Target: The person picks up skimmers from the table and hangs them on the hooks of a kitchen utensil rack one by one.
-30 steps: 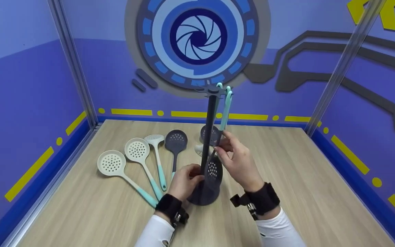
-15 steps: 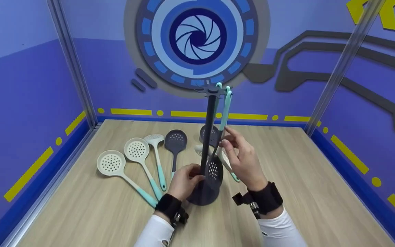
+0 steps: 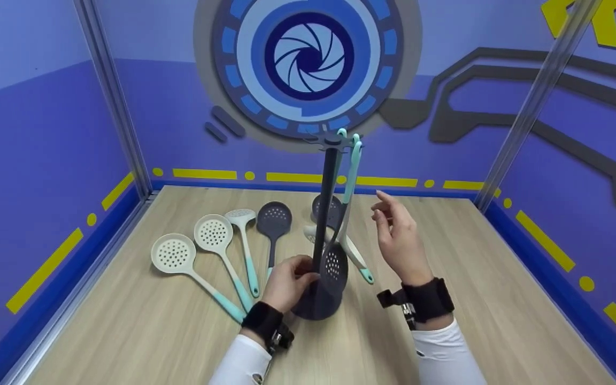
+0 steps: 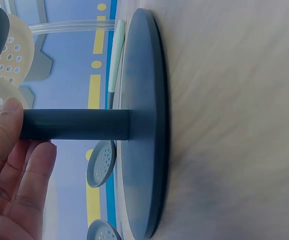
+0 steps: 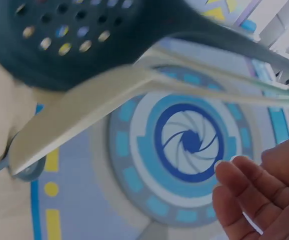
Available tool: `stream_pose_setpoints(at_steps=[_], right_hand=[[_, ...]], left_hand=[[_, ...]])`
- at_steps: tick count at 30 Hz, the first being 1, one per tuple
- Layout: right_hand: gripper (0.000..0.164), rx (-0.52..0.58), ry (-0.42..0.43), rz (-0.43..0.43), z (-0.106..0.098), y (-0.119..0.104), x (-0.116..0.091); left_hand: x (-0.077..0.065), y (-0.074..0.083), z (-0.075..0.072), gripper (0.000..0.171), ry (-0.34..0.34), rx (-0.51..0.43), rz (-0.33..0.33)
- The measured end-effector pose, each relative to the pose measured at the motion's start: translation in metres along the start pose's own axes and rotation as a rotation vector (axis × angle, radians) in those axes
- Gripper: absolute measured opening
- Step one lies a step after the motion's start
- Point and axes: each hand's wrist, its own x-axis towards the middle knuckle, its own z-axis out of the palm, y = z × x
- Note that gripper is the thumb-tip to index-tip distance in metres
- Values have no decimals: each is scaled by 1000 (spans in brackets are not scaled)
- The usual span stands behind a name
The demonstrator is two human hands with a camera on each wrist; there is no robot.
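My left hand [image 3: 289, 283] grips the dark post [image 3: 328, 195] of a utensil stand low down, thumb and fingers around it in the left wrist view. The stand's round base [image 4: 144, 165] sits on the table. A dark skimmer [image 3: 333, 267] with a turquoise handle hangs from the hooked top [image 3: 332, 140], its perforated head in front of the post. Cream skimmers [image 5: 79, 120] hang behind it in the right wrist view. To the right of the stand, my right hand [image 3: 401, 240] is held in the air with loosely bent fingers, apart from the skimmers and holding nothing.
Left of the stand lie two cream skimmers [image 3: 173, 254], a smaller cream utensil [image 3: 241, 215] and a dark skimmer [image 3: 274, 218]. Another dark skimmer [image 3: 329, 206] lies behind the post. A cream handle with a turquoise end [image 3: 366, 272] lies on the wooden table [image 3: 479, 305].
My right hand has let go of the hanging dark skimmer and moved away to the right. The skimmer stays on the stand. My left hand keeps its grip on the post.
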Motion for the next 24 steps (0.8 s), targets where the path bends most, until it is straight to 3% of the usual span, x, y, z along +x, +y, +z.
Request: stream_pose_setpoints(at_steps=[4,10,18,24], right_hand=[[39,-87,-43,73,10,24,0],[40,-124,-98,122,21,51,-2],[41,-154,-169,200,29,71,-7],[42,-163,-267,292,38,85,-13]], left_hand=[[-1,0,0,19,0,0,-1],[-1,0,0,19,24,39,45],[0,0,1,19,26,39,51],[0,0,0,18,24,21,47]])
